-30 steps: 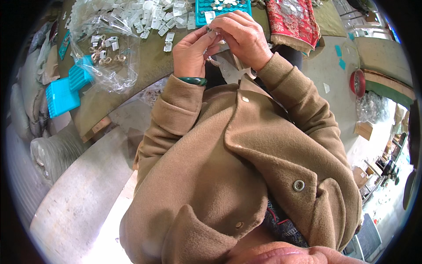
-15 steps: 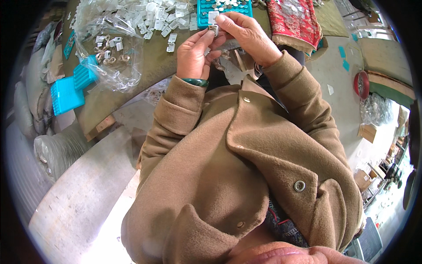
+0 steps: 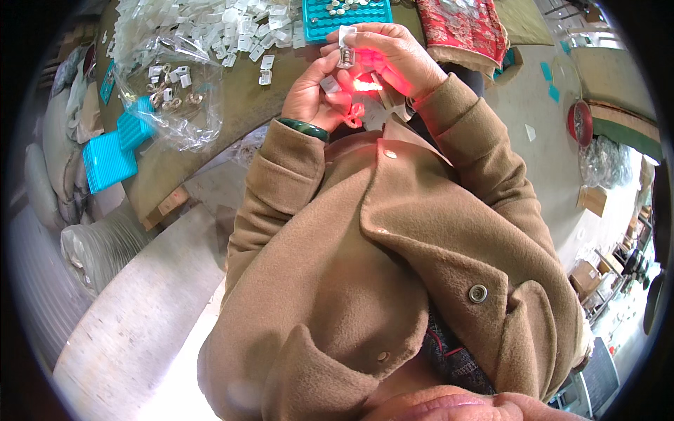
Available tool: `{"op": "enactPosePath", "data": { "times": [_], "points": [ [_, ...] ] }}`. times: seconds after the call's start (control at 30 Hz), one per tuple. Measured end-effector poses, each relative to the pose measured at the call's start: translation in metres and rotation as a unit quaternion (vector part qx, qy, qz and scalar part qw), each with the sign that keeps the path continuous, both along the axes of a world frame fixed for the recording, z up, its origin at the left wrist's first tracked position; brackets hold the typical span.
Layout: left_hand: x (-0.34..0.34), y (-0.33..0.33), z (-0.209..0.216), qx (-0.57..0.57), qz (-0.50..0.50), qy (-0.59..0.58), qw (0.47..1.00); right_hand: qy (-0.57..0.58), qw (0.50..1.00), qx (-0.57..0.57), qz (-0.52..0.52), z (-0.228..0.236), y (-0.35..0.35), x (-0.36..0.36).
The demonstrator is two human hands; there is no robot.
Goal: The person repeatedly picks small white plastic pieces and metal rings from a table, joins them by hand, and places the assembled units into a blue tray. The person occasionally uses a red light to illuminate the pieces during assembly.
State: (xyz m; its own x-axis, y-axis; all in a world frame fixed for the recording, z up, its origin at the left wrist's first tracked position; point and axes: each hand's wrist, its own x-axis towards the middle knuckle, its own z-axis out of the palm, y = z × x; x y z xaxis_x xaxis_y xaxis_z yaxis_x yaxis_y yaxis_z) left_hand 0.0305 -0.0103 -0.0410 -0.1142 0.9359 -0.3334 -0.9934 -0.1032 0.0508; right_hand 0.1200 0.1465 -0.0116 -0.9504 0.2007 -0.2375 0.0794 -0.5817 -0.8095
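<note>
Over the near edge of the table, my two hands are close together. The thumb and fingers of my right hand (image 3: 406,62) pinch a small clear plastic case (image 3: 346,57), its flap up and metallic round pieces inside. My left hand (image 3: 307,97) has its fingers closed on a small white plastic case (image 3: 329,85), just below the clear one. A bright red light (image 3: 366,85) glows between the hands and tints my right fingers. Beneath it hangs a red-lit loop (image 3: 354,115), possibly thin wire. Beyond the hands lies a turquoise ridged tray (image 3: 316,33) bearing button cells (image 3: 341,9).
A heap of small translucent cases (image 3: 203,31) covers the table's far left. In front of it, a clear plastic bag (image 3: 203,133) holds coiled pieces and white cases. More turquoise trays (image 3: 110,160) overhang the left edge. Red patterned fabric (image 3: 460,35) lies at right.
A red light has come on between my hands. My right hand now holds the clear case upright above my left fingers, and a white case shows in the left hand. The view has shifted slightly.
</note>
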Motion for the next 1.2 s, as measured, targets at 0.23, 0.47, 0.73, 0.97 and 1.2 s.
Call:
{"op": "enactPosePath", "data": {
  "times": [0.23, 0.47, 0.73, 0.97, 1.2],
  "points": [
    [0.009, 0.007, 0.002, -0.036, 0.056, -0.059, 0.996, 0.026, 0.989, 0.129, 0.064, -0.005, 0.014, 0.001],
    [0.010, 0.011, 0.007, -0.040, 0.022, -0.012, 0.999, 0.115, 0.846, 0.521, -0.016, -0.005, 0.006, 0.011],
    [0.007, 0.014, 0.012, -0.095, -0.015, 0.102, 0.990, 0.190, 0.765, 0.607, -0.097, -0.017, 0.018, 0.021],
    [0.022, 0.028, 0.010, -0.228, -0.043, 0.217, 0.948, 0.150, 0.794, 0.582, -0.090, -0.020, 0.024, 0.053],
    [0.020, 0.042, 0.017, -0.188, -0.049, 0.390, 0.900, -0.091, 0.664, 0.699, -0.250, -0.020, 0.104, 0.075]
  ]
}}
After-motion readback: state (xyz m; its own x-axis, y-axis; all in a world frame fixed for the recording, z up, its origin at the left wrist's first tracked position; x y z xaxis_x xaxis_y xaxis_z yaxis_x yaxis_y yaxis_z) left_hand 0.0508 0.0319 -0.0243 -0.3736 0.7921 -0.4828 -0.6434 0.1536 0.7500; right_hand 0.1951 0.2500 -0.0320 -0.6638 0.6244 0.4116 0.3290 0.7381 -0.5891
